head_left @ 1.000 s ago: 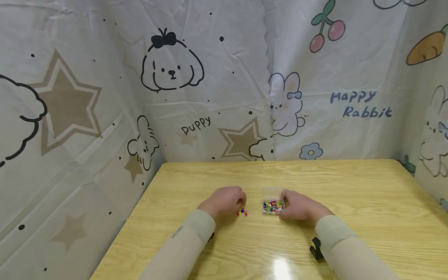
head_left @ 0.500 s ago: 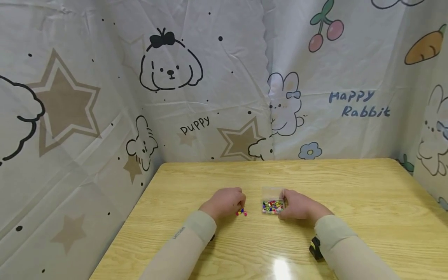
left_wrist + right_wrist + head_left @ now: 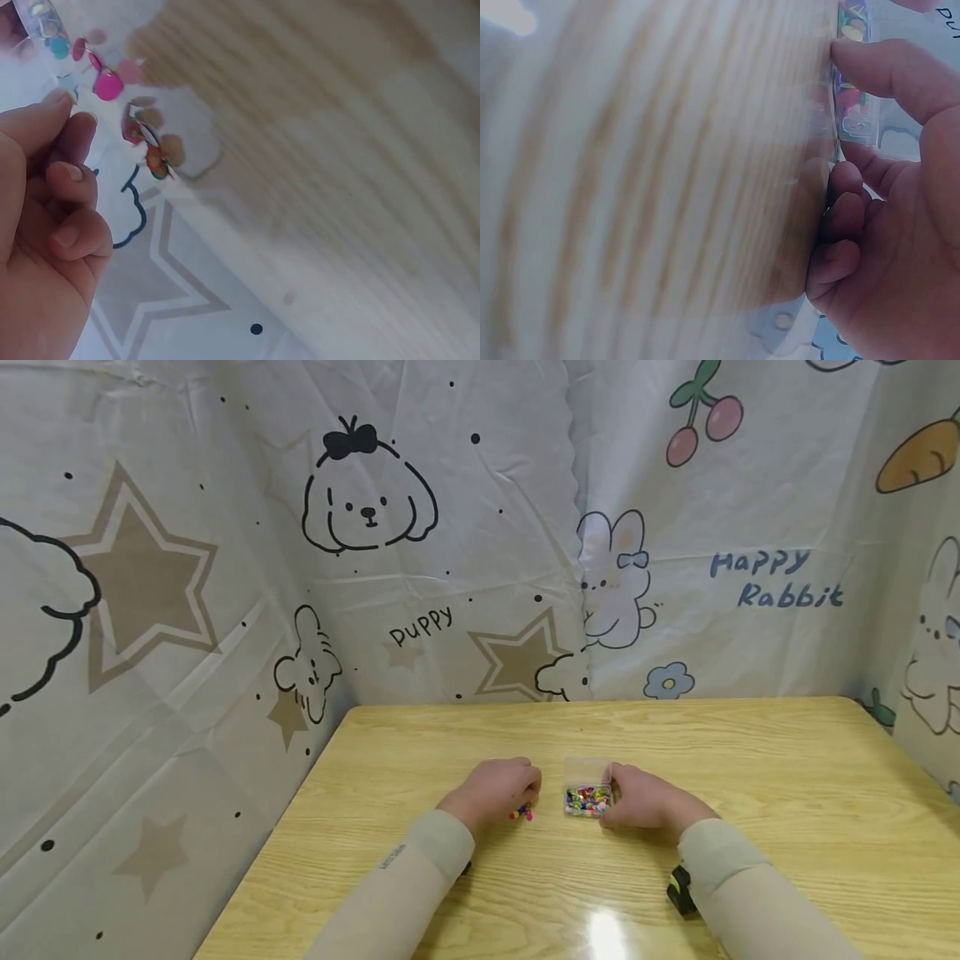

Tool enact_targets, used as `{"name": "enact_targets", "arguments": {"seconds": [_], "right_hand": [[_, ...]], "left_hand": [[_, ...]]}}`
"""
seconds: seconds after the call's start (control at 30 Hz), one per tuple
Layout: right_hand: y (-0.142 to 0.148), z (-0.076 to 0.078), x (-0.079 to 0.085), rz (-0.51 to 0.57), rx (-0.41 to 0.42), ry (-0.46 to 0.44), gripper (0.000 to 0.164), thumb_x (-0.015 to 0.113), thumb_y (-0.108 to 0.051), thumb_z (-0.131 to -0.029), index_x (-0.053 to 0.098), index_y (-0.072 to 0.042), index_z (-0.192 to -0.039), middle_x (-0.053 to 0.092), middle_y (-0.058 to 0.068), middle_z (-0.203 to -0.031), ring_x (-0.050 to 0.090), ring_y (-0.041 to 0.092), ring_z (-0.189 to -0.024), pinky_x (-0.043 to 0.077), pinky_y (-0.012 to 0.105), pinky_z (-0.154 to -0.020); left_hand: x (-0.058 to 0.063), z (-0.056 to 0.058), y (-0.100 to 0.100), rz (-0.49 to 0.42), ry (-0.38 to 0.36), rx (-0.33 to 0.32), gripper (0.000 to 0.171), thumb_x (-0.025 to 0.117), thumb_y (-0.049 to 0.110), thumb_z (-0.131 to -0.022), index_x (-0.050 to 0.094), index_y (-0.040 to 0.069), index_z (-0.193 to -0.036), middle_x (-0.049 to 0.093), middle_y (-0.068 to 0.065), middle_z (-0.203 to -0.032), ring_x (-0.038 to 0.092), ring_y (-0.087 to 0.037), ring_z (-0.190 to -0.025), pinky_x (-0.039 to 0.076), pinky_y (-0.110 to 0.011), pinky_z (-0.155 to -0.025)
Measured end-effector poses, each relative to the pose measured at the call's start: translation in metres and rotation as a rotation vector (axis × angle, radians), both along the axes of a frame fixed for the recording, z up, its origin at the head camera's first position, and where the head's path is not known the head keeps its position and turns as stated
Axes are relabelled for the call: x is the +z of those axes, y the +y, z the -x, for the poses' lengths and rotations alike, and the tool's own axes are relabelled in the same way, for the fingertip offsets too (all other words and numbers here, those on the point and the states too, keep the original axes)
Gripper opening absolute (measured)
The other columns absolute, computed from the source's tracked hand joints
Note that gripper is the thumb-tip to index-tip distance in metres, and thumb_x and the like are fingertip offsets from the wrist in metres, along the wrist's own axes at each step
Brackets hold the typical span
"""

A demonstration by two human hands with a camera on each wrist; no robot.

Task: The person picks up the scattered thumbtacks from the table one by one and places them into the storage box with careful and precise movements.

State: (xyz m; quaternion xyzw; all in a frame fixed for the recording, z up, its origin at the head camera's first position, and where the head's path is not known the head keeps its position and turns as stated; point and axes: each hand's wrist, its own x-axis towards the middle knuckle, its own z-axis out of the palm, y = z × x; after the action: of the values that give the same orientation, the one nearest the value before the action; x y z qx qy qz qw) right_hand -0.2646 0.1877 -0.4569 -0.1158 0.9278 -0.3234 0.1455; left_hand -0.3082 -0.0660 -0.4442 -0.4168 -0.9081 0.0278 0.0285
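Near the table's middle stands a small clear plastic box (image 3: 588,802) filled with bright mixed-colour pieces, its lid (image 3: 588,771) raised at the back. My right hand (image 3: 647,797) grips the box's right side, thumb in front and fingers behind. Left of the box lies a small pile of colourful thumbtacks (image 3: 522,812); in the left wrist view pink and red-green thumbtacks (image 3: 109,85) show round flat heads. Just above the pile is my left hand (image 3: 504,789). Its thumb and forefinger meet in a pinch on a tiny thumbtack, almost wholly hidden by the fingertips.
The pale wood-grain table (image 3: 375,752) reflects light near its front. A patterned white curtain (image 3: 450,527) closes off the back and both sides. Dark straps (image 3: 681,891) sit under the wrists.
My left hand has moved a little to the right, away from the pile toward the box, fingertips pinched. My right hand and the box keep their places. The head view shifts slightly.
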Motion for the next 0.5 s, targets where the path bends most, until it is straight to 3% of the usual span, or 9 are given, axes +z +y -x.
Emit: {"name": "enact_targets", "arguments": {"seconds": [0.2, 0.5], "right_hand": [[0.000, 0.000, 0.000, 0.000, -0.004, 0.001, 0.044, 0.079, -0.021, -0.068, 0.047, -0.010, -0.097, 0.053, 0.005, -0.092, 0.048, 0.020, -0.079, 0.042, 0.040, -0.073], [0.000, 0.000, 0.000, 0.006, -0.009, -0.005, 0.045, 0.079, -0.021, -0.067, 0.048, -0.011, -0.098, 0.054, 0.004, -0.093, 0.049, 0.019, -0.080, 0.042, 0.040, -0.074]], "left_hand": [[-0.002, -0.001, 0.011, -0.017, -0.026, -0.022, 0.004, 0.060, 0.022, -0.094, 0.061, 0.021, -0.091, 0.058, 0.013, -0.079, 0.046, -0.002, -0.065, 0.046, -0.022, -0.065], [0.000, -0.008, 0.033, -0.039, -0.002, -0.063, 0.013, 0.056, 0.016, -0.094, 0.058, 0.023, -0.083, 0.054, 0.013, -0.074, 0.044, -0.003, -0.062, 0.042, -0.020, -0.058]]}}
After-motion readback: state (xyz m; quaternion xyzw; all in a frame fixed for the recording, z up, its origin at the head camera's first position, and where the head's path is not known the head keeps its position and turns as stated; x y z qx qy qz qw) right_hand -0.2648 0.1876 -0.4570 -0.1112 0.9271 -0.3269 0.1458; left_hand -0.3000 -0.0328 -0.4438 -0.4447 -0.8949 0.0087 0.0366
